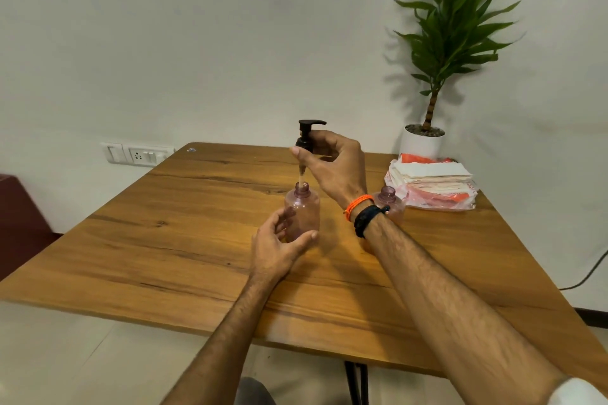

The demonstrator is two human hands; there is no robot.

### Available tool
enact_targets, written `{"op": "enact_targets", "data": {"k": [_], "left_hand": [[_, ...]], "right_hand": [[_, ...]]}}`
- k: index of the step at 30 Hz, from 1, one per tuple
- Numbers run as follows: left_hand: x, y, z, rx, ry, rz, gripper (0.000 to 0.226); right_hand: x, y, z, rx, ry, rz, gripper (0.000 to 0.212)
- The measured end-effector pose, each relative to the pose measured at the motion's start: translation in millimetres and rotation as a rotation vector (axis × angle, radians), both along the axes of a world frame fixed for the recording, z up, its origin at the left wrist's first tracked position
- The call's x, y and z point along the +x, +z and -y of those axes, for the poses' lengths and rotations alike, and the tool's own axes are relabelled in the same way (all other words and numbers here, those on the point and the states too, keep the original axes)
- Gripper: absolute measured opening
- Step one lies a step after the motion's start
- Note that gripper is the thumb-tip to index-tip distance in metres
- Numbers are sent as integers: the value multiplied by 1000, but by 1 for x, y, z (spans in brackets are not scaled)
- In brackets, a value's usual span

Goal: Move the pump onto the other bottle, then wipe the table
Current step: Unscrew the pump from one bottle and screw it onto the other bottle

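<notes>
My right hand [332, 164] grips a black pump [308, 134] by its collar, held above a pink see-through bottle [304, 212] that stands upright mid-table. The pump's clear tube [301, 174] hangs down with its tip at the bottle's open neck. My left hand [279, 246] curls around the lower part of this bottle, thumb and fingers on either side. A second pink bottle [390, 202] with an open neck stands to the right, partly hidden behind my right wrist. A pack of folded cloths or napkins in plastic [434, 184] lies at the right rear of the wooden table [164, 240].
A potted plant in a white pot [424, 141] stands behind the pack, in the room's corner. A wall socket panel [136, 154] is behind the table's left rear corner. A dark red seat [16, 214] is at the left. A cable [589, 273] hangs at the right.
</notes>
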State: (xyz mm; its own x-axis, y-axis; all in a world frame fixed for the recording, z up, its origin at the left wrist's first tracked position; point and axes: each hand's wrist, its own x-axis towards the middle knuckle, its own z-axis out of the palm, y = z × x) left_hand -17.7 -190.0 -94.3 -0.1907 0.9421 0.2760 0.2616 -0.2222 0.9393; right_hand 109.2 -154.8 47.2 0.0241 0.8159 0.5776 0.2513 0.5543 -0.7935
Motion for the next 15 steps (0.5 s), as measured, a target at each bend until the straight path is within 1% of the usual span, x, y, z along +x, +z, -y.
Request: {"op": "enact_targets", "data": {"k": [7, 10, 15], "left_hand": [[-1, 9, 0, -72, -35, 115, 100], [-2, 19, 2, -88, -55, 121, 116], [3, 40, 7, -101, -66, 120, 119]], "right_hand": [[12, 25, 7, 21, 7, 2, 26], [23, 29, 10, 8, -6, 0, 25], [41, 43, 15, 20, -16, -69, 29]]}}
